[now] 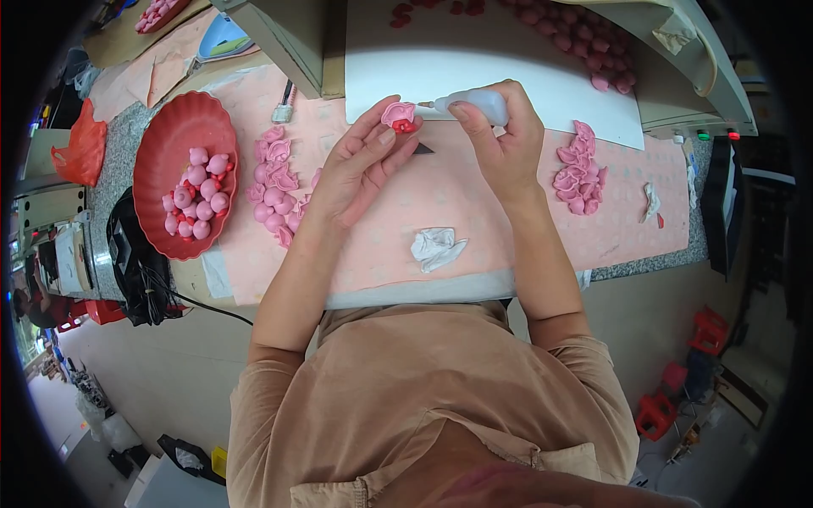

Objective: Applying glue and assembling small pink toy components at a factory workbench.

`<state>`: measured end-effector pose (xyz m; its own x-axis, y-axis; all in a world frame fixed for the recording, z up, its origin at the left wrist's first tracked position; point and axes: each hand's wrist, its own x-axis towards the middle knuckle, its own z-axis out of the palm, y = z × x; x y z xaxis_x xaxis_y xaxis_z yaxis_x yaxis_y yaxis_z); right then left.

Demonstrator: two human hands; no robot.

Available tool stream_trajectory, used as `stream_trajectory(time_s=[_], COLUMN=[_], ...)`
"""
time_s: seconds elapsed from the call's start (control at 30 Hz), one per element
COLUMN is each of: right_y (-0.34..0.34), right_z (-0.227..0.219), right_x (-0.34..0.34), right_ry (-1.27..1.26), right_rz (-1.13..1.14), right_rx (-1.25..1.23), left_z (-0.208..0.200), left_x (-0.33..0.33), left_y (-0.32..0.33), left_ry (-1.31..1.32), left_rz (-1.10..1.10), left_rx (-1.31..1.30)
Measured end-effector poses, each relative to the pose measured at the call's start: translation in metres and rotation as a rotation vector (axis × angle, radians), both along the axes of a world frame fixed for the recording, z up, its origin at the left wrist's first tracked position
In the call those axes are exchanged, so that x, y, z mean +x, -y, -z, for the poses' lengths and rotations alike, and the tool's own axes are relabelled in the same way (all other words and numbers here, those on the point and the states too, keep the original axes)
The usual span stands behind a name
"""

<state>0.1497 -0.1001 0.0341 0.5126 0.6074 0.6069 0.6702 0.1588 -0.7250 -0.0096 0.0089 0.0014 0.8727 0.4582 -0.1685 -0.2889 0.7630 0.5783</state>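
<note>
A worker in a tan shirt [457, 364] holds a small pink-and-red piece [396, 113] between the fingertips of the left hand [366, 159] above the far side of a pink-covered tabletop [627, 233], as the right hand [511, 140] grips a translucent squeeze bottle [484, 106], its nozzle pointed left, just beside the piece. Pink ruffled parts [579, 173] lie to the right; at left, a red scalloped bowl [182, 123] holds round pink pieces [201, 190]. A crumpled white tissue [436, 248] rests nearer the worker.
</note>
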Motion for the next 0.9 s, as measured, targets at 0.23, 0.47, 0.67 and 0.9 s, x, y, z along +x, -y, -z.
stream_trajectory(time_s=[0.23,0.47,0.67,0.9], right_y=[0.0001,-0.0002,-0.0009,-0.0004], right_z=[0.0006,0.001,0.0002,0.0013], right_x=[0.0004,-0.0009,-0.0024,-0.0019], right_ry=[-0.019,-0.031,-0.024,0.001], right_rz=[0.021,0.012,0.013,0.002], right_rx=[0.02,0.01,0.018,0.002], left_z=[-0.0008,-0.0004,-0.0006,-0.0001], left_x=[-0.0001,-0.0003,-0.0006,-0.0006], left_y=[-0.0008,-0.0008,-0.0012,-0.001], left_ry=[0.001,0.005,0.002,0.011], left_rz=[-0.001,-0.004,-0.014,-0.017], left_rx=[-0.002,-0.008,-0.011,-0.016])
